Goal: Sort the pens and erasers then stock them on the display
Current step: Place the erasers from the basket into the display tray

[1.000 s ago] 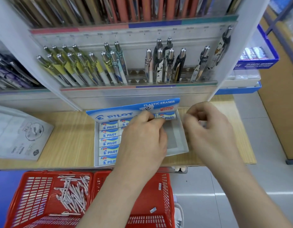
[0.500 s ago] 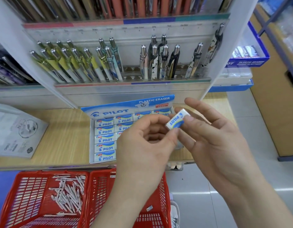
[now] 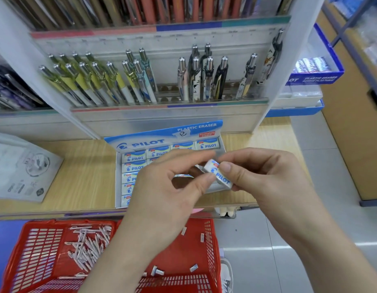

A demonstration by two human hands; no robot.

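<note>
eraser (image 3: 218,175): small rectangular block, white, in a glossy paper sleeve printed blue with "pilot". it is held in the air just above the right half of the eraser box (image 3: 162,134), tilted with one end up and away.

right hand (image 3: 268,180): thumb on top of the sleeve, fingers curled under it, pinching the eraser's right side. left hand (image 3: 162,197): thumb tip touches the eraser's lower left edge and the forefinger arches over its upper end, so this hand pinches it too. the forefinger tip is blurred.

eraser box: flat white cardboard tray with an upright blue and white flap reading "pilot" and "plastic eraser". sleeved erasers lie in neat rows along its left and back parts; the right front part is hidden behind the hands.

under the box: wooden shelf (image 3: 88,172), pale grain, matt.

behind and above the box: pens (image 3: 111,81) standing slanted in a clear plastic rack, with shiny metal clips and patterned barrels.

in front of and below the box: red baskets (image 3: 45,250) of plastic lattice. the left one holds a heap of thin pale pens (image 3: 88,244); the right one holds a few loose erasers (image 3: 158,271).

left of the box: a flat white packet (image 3: 20,170), smooth.
</note>
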